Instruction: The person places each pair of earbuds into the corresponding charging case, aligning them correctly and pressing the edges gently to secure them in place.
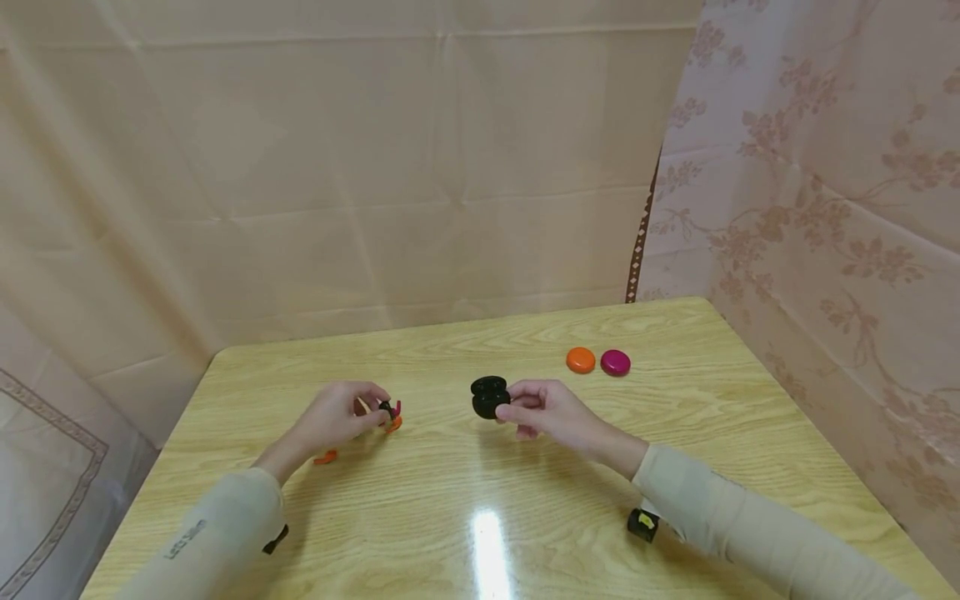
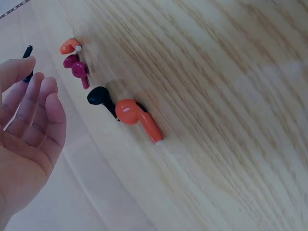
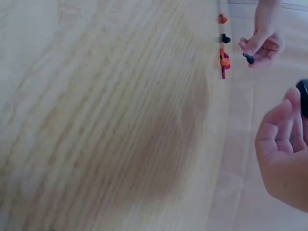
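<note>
Between the thumb and fingers of my left hand is a black earbud, raised off the table. My right hand grips a black charging case by its side, its lid up; the case's inside is too small to make out. Below the left hand lie loose earbuds: an orange earbud beside a black one, then magenta earbuds and another orange one. In the head view the left hand partly covers this group.
An orange round case and a magenta round case sit shut, side by side, toward the back right of the wooden table. Beige curtains hang behind it. A small black device is at the right sleeve.
</note>
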Demonstrator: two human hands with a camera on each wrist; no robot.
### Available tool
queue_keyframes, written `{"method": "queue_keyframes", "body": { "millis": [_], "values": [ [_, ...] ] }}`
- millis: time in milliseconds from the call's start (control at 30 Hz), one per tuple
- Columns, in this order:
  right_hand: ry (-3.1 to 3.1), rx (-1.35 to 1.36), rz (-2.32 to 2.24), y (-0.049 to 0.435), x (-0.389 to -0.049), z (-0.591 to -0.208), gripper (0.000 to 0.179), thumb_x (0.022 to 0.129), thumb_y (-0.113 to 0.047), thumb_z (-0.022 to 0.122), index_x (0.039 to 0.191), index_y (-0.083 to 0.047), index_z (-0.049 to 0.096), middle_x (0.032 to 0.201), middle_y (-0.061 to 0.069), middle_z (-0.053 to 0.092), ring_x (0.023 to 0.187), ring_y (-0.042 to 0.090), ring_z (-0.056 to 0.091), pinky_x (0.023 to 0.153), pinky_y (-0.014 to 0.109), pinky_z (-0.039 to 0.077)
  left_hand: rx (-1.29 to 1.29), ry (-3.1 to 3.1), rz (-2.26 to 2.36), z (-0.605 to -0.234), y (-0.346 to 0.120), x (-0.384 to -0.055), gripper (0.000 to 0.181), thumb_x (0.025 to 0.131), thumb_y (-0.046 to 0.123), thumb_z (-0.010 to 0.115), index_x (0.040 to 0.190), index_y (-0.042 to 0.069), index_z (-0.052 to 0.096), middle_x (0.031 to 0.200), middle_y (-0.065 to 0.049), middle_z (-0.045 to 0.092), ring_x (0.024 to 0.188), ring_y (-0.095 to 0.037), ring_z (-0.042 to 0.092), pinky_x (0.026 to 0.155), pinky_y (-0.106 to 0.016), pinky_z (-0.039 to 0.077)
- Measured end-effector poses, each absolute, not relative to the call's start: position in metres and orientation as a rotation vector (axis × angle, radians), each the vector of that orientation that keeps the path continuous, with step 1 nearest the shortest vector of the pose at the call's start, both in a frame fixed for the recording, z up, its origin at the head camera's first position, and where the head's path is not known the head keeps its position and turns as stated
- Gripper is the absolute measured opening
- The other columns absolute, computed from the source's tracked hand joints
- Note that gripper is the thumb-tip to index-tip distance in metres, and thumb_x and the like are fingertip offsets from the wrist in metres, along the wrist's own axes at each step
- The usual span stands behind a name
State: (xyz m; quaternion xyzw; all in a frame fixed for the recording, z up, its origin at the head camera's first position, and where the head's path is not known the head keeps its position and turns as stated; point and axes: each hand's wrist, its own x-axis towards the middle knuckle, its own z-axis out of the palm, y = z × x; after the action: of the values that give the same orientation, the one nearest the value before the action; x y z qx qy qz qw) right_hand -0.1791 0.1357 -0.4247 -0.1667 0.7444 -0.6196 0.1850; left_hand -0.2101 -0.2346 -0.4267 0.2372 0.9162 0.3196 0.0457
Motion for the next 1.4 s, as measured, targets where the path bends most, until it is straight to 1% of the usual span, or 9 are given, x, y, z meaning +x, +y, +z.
{"method": "queue_keyframes", "body": {
  "millis": [133, 333, 467, 567, 733, 867, 1067, 1233, 1400],
  "values": [
    [2.085, -0.515, -1.671, 0.138, -0.181, -0.424, 0.037, 0.098, -0.025, 0.071, 0.123, 0.0, 0.065, 0.104, 0.015, 0.073, 0.086, 0.036, 0.069, 0.075, 0.04, 0.057, 0.793, 2.747, 0.999, -0.427, -0.232, -0.21, 0.021, 0.092, 0.012, 0.076, 0.111, 0.004, 0.073, 0.085, 0.001, 0.069, 0.067, -0.015, 0.062, 0.056, -0.027, 0.051],
    [2.056, -0.535, -1.602, 0.141, -0.184, -0.42, 0.039, 0.097, -0.029, 0.072, 0.125, -0.002, 0.065, 0.108, 0.018, 0.072, 0.087, 0.03, 0.071, 0.079, 0.044, 0.058, 0.853, 2.688, 0.987, -0.424, -0.226, -0.208, 0.021, 0.093, 0.013, 0.075, 0.111, 0.004, 0.073, 0.086, 0.005, 0.068, 0.07, -0.011, 0.062, 0.06, -0.027, 0.051],
    [2.029, -0.563, -1.562, 0.144, -0.187, -0.418, 0.034, 0.098, -0.029, 0.071, 0.12, -0.004, 0.067, 0.11, 0.022, 0.071, 0.092, 0.039, 0.069, 0.078, 0.041, 0.058, 0.898, 2.604, 0.961, -0.421, -0.22, -0.206, 0.021, 0.095, 0.012, 0.072, 0.114, 0.002, 0.071, 0.089, 0.005, 0.069, 0.074, -0.011, 0.062, 0.065, -0.027, 0.053],
    [2.005, -0.573, -1.53, 0.147, -0.189, -0.414, 0.031, 0.098, -0.029, 0.07, 0.118, -0.005, 0.068, 0.112, 0.025, 0.07, 0.098, 0.047, 0.066, 0.082, 0.048, 0.057, 0.937, 2.543, 0.958, -0.419, -0.215, -0.204, 0.022, 0.096, 0.012, 0.07, 0.116, 0.002, 0.071, 0.09, 0.005, 0.069, 0.074, -0.011, 0.063, 0.067, -0.028, 0.054],
    [1.98, -0.571, -1.522, 0.151, -0.19, -0.406, 0.032, 0.098, -0.03, 0.07, 0.119, -0.006, 0.068, 0.114, 0.027, 0.069, 0.101, 0.051, 0.064, 0.086, 0.058, 0.054, 0.962, 2.512, 0.971, -0.415, -0.206, -0.202, 0.023, 0.098, 0.016, 0.07, 0.117, 0.003, 0.071, 0.088, 0.005, 0.068, 0.072, -0.01, 0.061, 0.066, -0.028, 0.053],
    [1.98, -0.564, -1.528, 0.152, -0.191, -0.403, 0.031, 0.099, -0.03, 0.07, 0.117, -0.005, 0.067, 0.113, 0.025, 0.07, 0.1, 0.052, 0.064, 0.084, 0.053, 0.056, 1.008, 2.52, 0.972, -0.41, -0.198, -0.201, 0.024, 0.098, 0.017, 0.069, 0.118, 0.004, 0.07, 0.09, 0.004, 0.071, 0.073, -0.008, 0.062, 0.067, -0.028, 0.054],
    [1.989, -0.556, -1.542, 0.149, -0.192, -0.402, 0.032, 0.098, -0.031, 0.07, 0.116, -0.005, 0.068, 0.111, 0.02, 0.072, 0.097, 0.049, 0.065, 0.079, 0.04, 0.059, 1.022, 2.572, 1.005, -0.399, -0.186, -0.195, 0.022, 0.097, 0.017, 0.071, 0.117, 0.011, 0.072, 0.09, 0.011, 0.069, 0.075, -0.01, 0.063, 0.069, -0.029, 0.055],
    [1.996, -0.554, -1.558, 0.148, -0.191, -0.403, 0.033, 0.097, -0.031, 0.071, 0.117, -0.005, 0.068, 0.11, 0.019, 0.072, 0.098, 0.051, 0.064, 0.08, 0.042, 0.059, 1.016, 2.578, 1.127, -0.391, -0.174, -0.19, 0.021, 0.095, 0.017, 0.073, 0.116, 0.012, 0.073, 0.089, 0.01, 0.069, 0.075, -0.01, 0.064, 0.068, -0.03, 0.057],
    [2.013, -0.555, -1.564, 0.147, -0.19, -0.404, 0.034, 0.097, -0.032, 0.072, 0.118, -0.005, 0.068, 0.111, 0.022, 0.071, 0.091, 0.039, 0.069, 0.078, 0.041, 0.059, 1.075, 2.585, 1.232, -0.386, -0.164, -0.185, 0.02, 0.094, 0.019, 0.075, 0.113, 0.012, 0.074, 0.087, 0.01, 0.069, 0.075, -0.01, 0.064, 0.067, -0.033, 0.057]
  ]
}}
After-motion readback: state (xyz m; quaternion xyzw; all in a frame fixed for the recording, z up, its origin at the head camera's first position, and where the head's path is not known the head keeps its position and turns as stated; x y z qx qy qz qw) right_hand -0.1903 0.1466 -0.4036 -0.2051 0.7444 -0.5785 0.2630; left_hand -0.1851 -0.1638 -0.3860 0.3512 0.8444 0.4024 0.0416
